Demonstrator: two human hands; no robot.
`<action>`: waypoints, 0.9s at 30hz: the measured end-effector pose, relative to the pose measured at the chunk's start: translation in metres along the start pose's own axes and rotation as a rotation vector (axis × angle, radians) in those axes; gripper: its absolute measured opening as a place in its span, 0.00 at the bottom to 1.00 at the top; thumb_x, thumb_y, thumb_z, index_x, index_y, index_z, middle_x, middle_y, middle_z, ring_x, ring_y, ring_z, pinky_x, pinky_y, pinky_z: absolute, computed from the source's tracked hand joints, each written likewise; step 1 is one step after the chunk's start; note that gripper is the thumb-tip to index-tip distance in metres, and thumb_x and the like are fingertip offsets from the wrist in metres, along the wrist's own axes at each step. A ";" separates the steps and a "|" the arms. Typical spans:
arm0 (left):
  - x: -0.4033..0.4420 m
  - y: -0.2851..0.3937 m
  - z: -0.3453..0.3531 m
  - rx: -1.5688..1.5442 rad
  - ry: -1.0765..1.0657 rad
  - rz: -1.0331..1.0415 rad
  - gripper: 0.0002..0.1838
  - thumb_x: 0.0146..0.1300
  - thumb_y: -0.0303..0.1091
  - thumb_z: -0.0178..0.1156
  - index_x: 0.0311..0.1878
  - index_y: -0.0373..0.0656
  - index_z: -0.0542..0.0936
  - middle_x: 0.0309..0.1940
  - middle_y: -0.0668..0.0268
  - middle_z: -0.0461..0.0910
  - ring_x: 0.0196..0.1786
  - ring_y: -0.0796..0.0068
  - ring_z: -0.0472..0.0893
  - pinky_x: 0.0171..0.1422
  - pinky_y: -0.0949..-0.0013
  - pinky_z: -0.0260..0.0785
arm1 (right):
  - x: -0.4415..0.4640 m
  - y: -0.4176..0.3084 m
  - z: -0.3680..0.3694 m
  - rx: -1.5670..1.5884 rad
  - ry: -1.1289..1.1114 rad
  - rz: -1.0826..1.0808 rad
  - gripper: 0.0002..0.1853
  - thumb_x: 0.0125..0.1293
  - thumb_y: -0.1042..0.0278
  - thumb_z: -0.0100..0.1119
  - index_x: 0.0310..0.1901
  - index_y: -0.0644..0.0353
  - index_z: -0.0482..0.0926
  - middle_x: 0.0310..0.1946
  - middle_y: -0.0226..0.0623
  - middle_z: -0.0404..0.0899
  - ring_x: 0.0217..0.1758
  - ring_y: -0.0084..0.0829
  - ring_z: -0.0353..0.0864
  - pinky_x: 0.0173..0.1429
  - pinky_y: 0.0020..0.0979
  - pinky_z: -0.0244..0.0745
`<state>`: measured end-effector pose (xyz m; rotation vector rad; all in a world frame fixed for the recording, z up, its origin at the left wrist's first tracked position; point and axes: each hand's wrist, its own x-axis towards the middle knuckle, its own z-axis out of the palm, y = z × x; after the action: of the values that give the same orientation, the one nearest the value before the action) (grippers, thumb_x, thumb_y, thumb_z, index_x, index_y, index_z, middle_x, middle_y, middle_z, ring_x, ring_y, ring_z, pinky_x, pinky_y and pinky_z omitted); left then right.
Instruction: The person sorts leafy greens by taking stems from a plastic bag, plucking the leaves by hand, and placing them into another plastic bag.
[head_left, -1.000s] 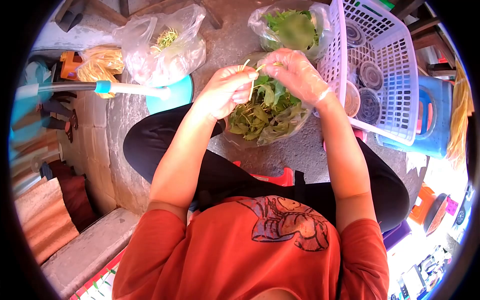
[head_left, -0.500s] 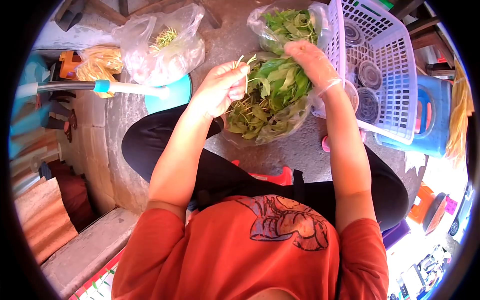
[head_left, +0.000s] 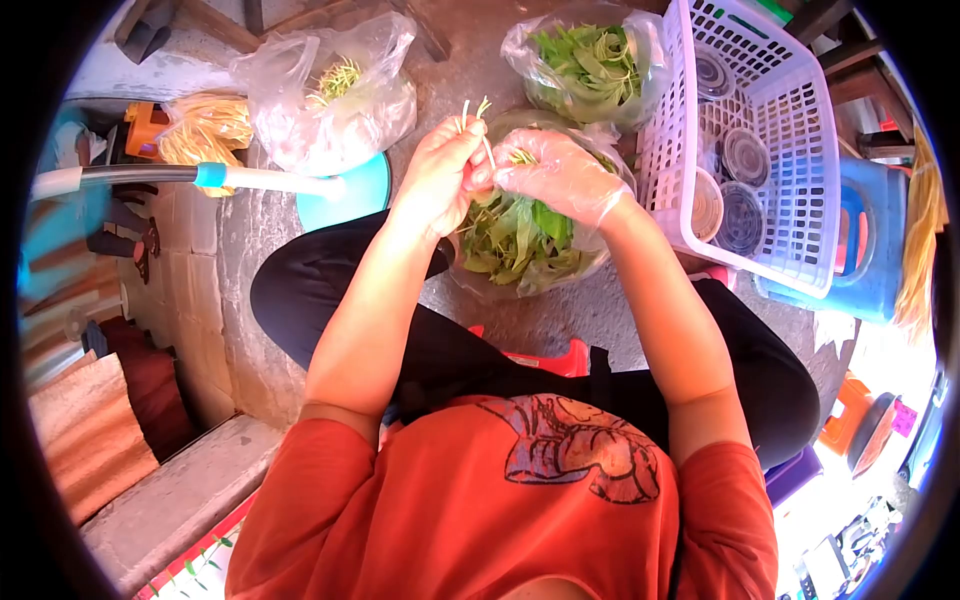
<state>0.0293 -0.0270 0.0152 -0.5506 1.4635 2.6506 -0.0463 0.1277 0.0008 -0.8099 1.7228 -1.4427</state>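
Note:
My left hand (head_left: pixel 445 172) is closed around a few thin pale green stems (head_left: pixel 482 122), whose ends stick up above the thumb. My right hand (head_left: pixel 562 178), in a clear plastic glove, has its fingers pinched together beside the left fingertips. Bits of green show at its knuckles, but what it grips is hidden. Below both hands, an open clear plastic bag (head_left: pixel 590 262) holds loose leafy greens (head_left: pixel 520 240). Farther forward, a second clear bag (head_left: pixel 652 85) contains more green leaves (head_left: pixel 592 65).
A white plastic basket (head_left: pixel 800 205) with round clear lids (head_left: pixel 740 215) stands at the right, beside a blue container (head_left: pixel 872 230). At the left, a plastic bag (head_left: pixel 300 125) with cut stems (head_left: pixel 338 78) lies behind a turquoise round base (head_left: pixel 350 200) with a white pole.
My right hand has moved left and down from the leaves beside the basket to meet my left hand. The left hand keeps its grip on the stems.

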 end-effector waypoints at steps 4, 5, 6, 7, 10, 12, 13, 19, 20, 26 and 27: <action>0.005 0.002 -0.009 -0.065 -0.004 -0.006 0.08 0.68 0.36 0.51 0.33 0.44 0.68 0.23 0.70 0.67 0.24 0.80 0.67 0.25 0.78 0.58 | 0.007 0.001 0.001 0.043 0.021 0.001 0.09 0.58 0.66 0.59 0.36 0.63 0.76 0.35 0.31 0.77 0.41 0.21 0.73 0.50 0.27 0.68; 0.003 0.005 -0.008 -0.087 0.045 -0.003 0.08 0.68 0.35 0.51 0.33 0.43 0.69 0.24 0.70 0.68 0.24 0.79 0.67 0.26 0.78 0.58 | 0.009 0.000 0.002 0.038 0.043 -0.010 0.09 0.59 0.66 0.59 0.36 0.63 0.76 0.34 0.31 0.77 0.41 0.21 0.73 0.50 0.26 0.69; 0.002 0.007 -0.007 -0.109 0.095 0.000 0.08 0.68 0.35 0.51 0.34 0.43 0.69 0.24 0.70 0.68 0.24 0.79 0.67 0.26 0.78 0.58 | 0.011 -0.001 0.004 0.002 0.056 -0.017 0.10 0.59 0.65 0.58 0.37 0.63 0.76 0.34 0.30 0.77 0.40 0.20 0.72 0.49 0.26 0.68; 0.001 0.007 -0.007 -0.124 0.118 0.011 0.08 0.68 0.35 0.51 0.34 0.43 0.70 0.24 0.69 0.69 0.24 0.79 0.67 0.27 0.77 0.59 | 0.013 -0.003 0.005 -0.033 0.067 -0.026 0.10 0.59 0.65 0.58 0.37 0.63 0.76 0.33 0.30 0.76 0.39 0.20 0.72 0.48 0.25 0.68; 0.001 0.010 -0.020 -0.150 0.105 0.040 0.07 0.68 0.35 0.50 0.36 0.42 0.71 0.25 0.67 0.71 0.25 0.76 0.68 0.29 0.75 0.60 | 0.025 0.001 0.009 -0.017 0.011 -0.004 0.14 0.58 0.61 0.58 0.38 0.63 0.77 0.33 0.35 0.77 0.38 0.24 0.73 0.47 0.29 0.69; 0.002 0.014 -0.025 -0.148 0.134 0.066 0.07 0.68 0.35 0.50 0.36 0.42 0.71 0.25 0.67 0.71 0.24 0.76 0.68 0.29 0.74 0.60 | 0.030 -0.003 0.010 -0.009 -0.051 -0.007 0.15 0.57 0.59 0.57 0.37 0.65 0.77 0.33 0.38 0.78 0.37 0.27 0.74 0.46 0.31 0.70; 0.003 0.016 -0.027 -0.148 0.147 0.077 0.07 0.68 0.35 0.50 0.36 0.42 0.71 0.25 0.67 0.71 0.24 0.75 0.68 0.29 0.74 0.60 | 0.033 -0.003 0.010 -0.022 -0.060 -0.021 0.14 0.58 0.60 0.57 0.37 0.64 0.77 0.32 0.35 0.77 0.37 0.24 0.73 0.45 0.28 0.69; 0.058 0.070 -0.096 -0.521 0.375 0.134 0.08 0.69 0.31 0.46 0.32 0.41 0.67 0.25 0.65 0.70 0.25 0.75 0.67 0.28 0.73 0.61 | 0.049 0.001 -0.010 0.052 0.170 -0.040 0.11 0.59 0.61 0.59 0.36 0.59 0.77 0.33 0.27 0.77 0.41 0.20 0.72 0.48 0.25 0.69; 0.079 0.086 -0.129 -0.558 0.406 0.148 0.10 0.69 0.32 0.44 0.32 0.39 0.68 0.27 0.64 0.70 0.27 0.74 0.67 0.29 0.72 0.60 | 0.053 -0.003 -0.020 0.056 0.306 0.062 0.10 0.59 0.61 0.60 0.36 0.58 0.77 0.34 0.27 0.77 0.43 0.21 0.72 0.49 0.26 0.69; 0.155 0.149 -0.192 0.078 0.858 0.096 0.12 0.63 0.31 0.50 0.44 0.31 0.70 0.41 0.50 0.72 0.44 0.57 0.75 0.50 0.55 0.69 | 0.092 0.027 -0.120 0.629 0.636 0.190 0.14 0.58 0.63 0.58 0.43 0.62 0.76 0.40 0.39 0.78 0.42 0.33 0.76 0.46 0.37 0.71; 0.154 0.152 -0.184 0.178 0.894 0.068 0.15 0.61 0.32 0.51 0.45 0.30 0.70 0.44 0.48 0.72 0.47 0.55 0.75 0.53 0.53 0.69 | 0.104 0.042 -0.136 0.698 0.677 0.257 0.15 0.58 0.62 0.57 0.43 0.62 0.76 0.41 0.41 0.78 0.42 0.34 0.76 0.46 0.37 0.71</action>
<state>-0.0976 -0.2799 -0.0036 -1.8430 1.8655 2.3515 -0.2173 0.1192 -0.0411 0.2994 1.4963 -2.0750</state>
